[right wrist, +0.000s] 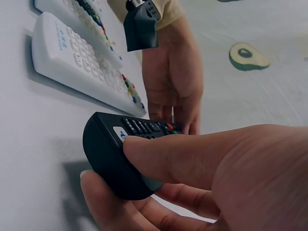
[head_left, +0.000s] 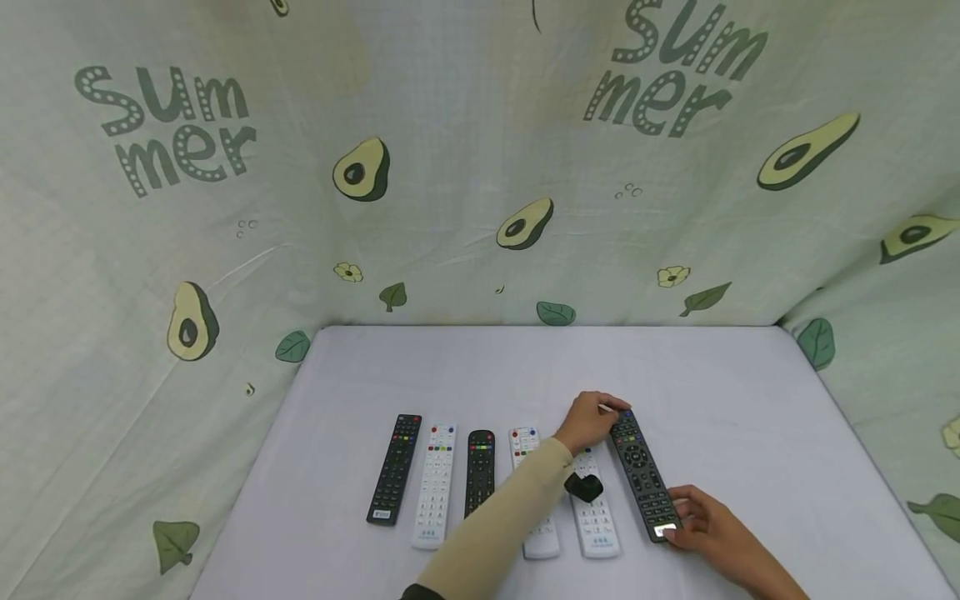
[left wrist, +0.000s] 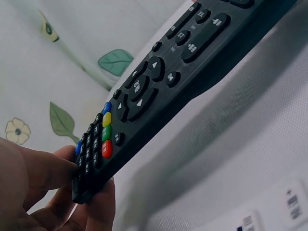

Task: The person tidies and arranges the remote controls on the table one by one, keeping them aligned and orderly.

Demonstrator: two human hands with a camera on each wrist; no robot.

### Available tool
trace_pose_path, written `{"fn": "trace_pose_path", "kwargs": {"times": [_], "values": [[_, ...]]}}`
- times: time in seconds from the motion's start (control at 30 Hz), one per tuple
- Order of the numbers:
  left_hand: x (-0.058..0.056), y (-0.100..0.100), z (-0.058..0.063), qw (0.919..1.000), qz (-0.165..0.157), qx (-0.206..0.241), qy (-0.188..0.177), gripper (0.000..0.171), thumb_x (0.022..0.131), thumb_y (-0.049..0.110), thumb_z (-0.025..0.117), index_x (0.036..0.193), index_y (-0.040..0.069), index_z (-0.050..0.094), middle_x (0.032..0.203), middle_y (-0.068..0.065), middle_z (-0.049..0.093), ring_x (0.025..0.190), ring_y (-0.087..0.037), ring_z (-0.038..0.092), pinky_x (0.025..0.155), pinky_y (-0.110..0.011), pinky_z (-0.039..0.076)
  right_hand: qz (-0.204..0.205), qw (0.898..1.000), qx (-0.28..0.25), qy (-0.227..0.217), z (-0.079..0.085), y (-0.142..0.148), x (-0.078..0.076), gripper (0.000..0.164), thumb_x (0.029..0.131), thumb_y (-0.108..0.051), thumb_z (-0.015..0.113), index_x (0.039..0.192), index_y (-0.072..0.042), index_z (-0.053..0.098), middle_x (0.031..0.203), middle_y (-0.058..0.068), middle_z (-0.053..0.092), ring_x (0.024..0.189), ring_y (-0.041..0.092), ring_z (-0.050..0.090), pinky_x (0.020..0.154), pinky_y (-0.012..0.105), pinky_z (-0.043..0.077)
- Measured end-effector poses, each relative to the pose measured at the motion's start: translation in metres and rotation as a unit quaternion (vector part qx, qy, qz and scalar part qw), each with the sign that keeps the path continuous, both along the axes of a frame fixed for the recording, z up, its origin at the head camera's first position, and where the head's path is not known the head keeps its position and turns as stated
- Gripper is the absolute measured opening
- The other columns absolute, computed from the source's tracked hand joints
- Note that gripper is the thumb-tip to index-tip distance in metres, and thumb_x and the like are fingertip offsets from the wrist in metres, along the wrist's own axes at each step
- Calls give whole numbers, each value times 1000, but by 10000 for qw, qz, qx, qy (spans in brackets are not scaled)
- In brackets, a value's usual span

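Observation:
Both hands hold a black remote control (head_left: 643, 475) at the right end of a row of remotes. My left hand (head_left: 587, 421) pinches its far end, thumb above and fingers below, beside the coloured buttons in the left wrist view. At the near end, my right hand (head_left: 708, 533) grips it with the thumb on the white label and the fingers underneath. In the right wrist view a shadow lies under the remote (right wrist: 120, 163). Nearest on its left lies a white remote (head_left: 596, 525), partly covered by the left wrist.
Further left on the white table (head_left: 315, 500) lie another white remote (head_left: 542, 537), a black remote (head_left: 480, 471), a white remote (head_left: 433, 492) and a black remote (head_left: 394, 471). The left forearm (head_left: 502, 525) crosses over part of the row. A printed curtain (head_left: 450, 250) hangs behind the table.

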State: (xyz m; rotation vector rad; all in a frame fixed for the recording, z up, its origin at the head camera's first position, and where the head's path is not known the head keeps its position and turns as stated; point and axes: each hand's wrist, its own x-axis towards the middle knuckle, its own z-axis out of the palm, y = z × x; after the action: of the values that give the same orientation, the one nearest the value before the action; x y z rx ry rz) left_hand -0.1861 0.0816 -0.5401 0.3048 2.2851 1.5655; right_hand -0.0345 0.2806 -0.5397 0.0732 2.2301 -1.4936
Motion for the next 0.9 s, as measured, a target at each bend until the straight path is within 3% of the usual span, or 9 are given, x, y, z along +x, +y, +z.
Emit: {"fn": "trace_pose_path", "kwargs": {"times": [0.4, 0.73, 0.9], "values": [[3, -3, 3, 9988, -331, -355, 74, 25, 101, 1, 62, 115, 11, 81, 112, 1, 74, 83, 0, 59, 74, -18, 50, -7, 9983, 588, -8, -3, -11, -1, 61, 89, -2, 77, 137, 19, 46, 104, 10, 62, 88, 19, 62, 71, 26, 53], [6, 1, 7, 9958, -514, -722, 207, 23, 103, 10, 63, 118, 10, 80, 110, 1, 73, 86, -1, 58, 81, -19, 50, -177, 9905, 1357, -88, 0, -19, 0, 65, 84, -3, 82, 136, 16, 49, 103, 11, 63, 89, 19, 66, 78, 40, 58], [8, 3, 9, 9935, -552, -946, 304, 24, 103, 16, 63, 120, 11, 80, 112, 1, 72, 91, -3, 58, 88, -21, 50, -138, 9883, 1519, -11, -1, -20, -1, 67, 82, -3, 84, 137, 15, 50, 102, 10, 64, 88, 19, 65, 77, 40, 57]]}}
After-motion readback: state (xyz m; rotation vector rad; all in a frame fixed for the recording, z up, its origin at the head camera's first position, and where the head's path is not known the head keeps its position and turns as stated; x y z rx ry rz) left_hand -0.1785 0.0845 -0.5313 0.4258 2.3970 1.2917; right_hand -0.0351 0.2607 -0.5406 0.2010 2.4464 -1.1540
